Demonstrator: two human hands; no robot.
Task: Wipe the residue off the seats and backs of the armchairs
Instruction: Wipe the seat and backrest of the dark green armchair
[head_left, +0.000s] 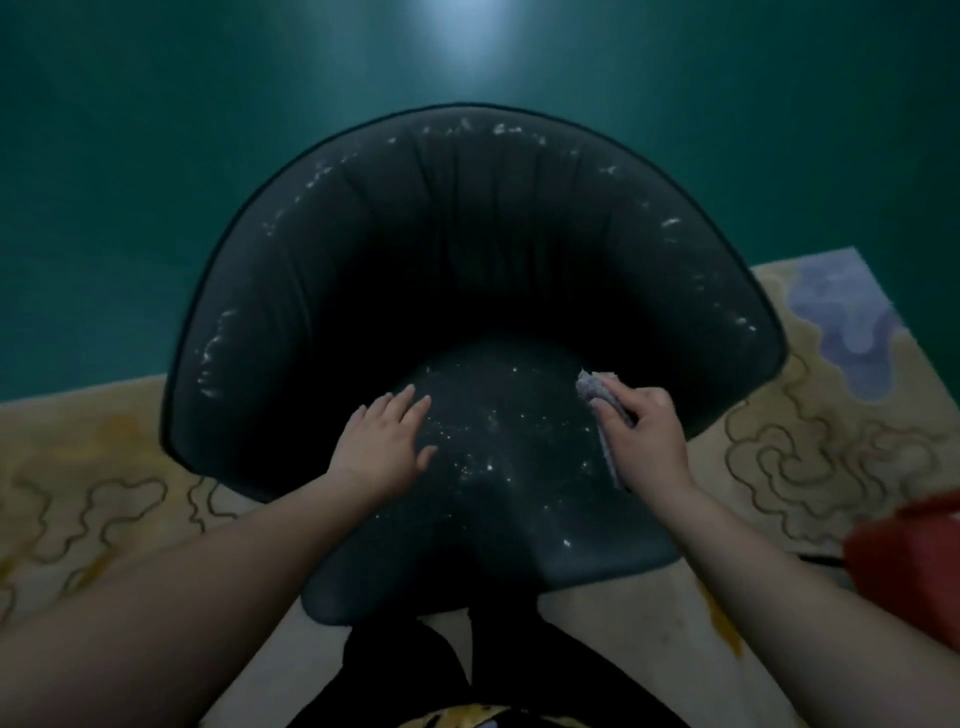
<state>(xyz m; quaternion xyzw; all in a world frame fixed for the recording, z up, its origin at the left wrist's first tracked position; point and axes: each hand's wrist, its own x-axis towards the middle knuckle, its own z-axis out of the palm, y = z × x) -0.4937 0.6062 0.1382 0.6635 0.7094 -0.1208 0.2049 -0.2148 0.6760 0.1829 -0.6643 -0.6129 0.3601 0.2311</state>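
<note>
A dark armchair with a curved back fills the middle of the head view. White specks of residue dot its seat, and white streaks run along the top and sides of the backrest. My left hand lies flat on the left part of the seat, fingers straight. My right hand grips a folded grey cloth at the seat's right side, near the inner wall of the backrest. Part of the cloth hangs down below the hand.
The chair stands on a beige rug with dark swirl lines and a lilac patch at the right. A teal floor lies behind. A red object sits at the right edge. My dark-clad legs are below the seat front.
</note>
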